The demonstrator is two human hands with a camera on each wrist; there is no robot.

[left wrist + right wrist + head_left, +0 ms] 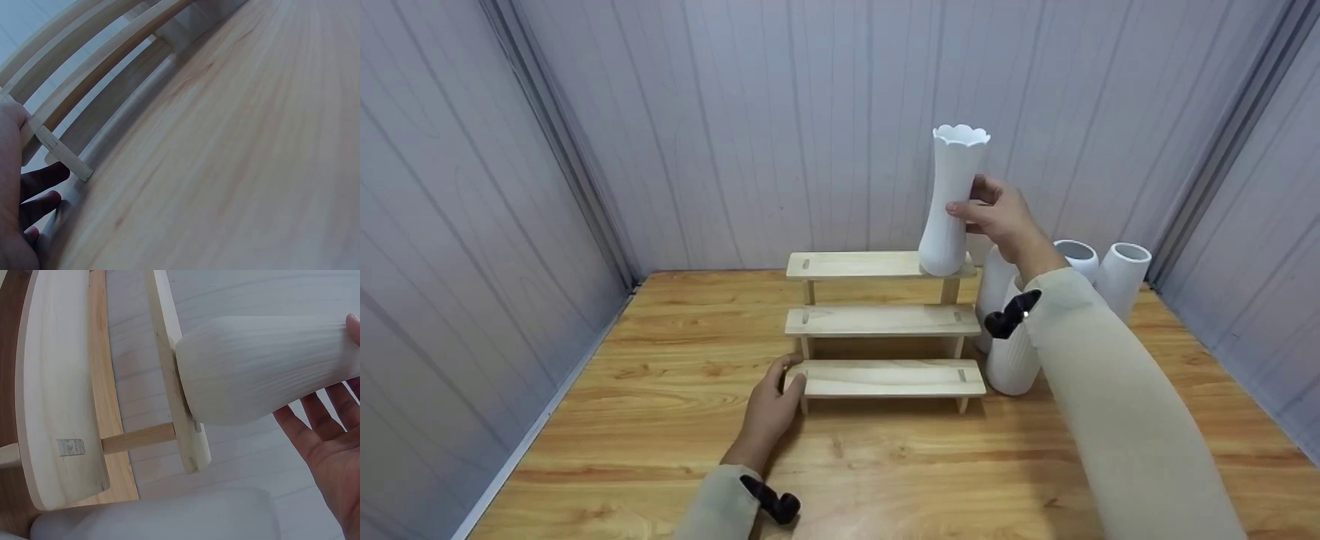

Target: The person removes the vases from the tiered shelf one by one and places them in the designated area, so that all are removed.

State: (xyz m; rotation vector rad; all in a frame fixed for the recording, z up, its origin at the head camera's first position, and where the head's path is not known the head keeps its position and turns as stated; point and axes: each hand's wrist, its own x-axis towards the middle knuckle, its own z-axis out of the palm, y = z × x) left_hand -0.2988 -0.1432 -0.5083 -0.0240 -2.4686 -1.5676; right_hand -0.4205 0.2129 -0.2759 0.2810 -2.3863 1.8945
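Observation:
My right hand [1006, 223] grips a tall white vase [946, 187] with a scalloped rim, thumb on the near side and fingers round the back. The vase's base meets the right end of the top step [169, 365] of a three-tier wooden display stand [885, 379]; whether its full weight rests there I cannot tell. Down at the stand's lower left corner, my left hand [772, 409] holds the end of the bottom step. In the left wrist view, its fingers [44, 205] curl beside the stand's short front leg [70, 160].
Several more white vases crowd against the stand's right side, among them a ribbed one [1012, 367] and a round-mouthed one [1123, 274]. My right forearm partly covers them. A wood-grain table [690, 337] lies beneath, with a pale panelled wall [735, 150] behind.

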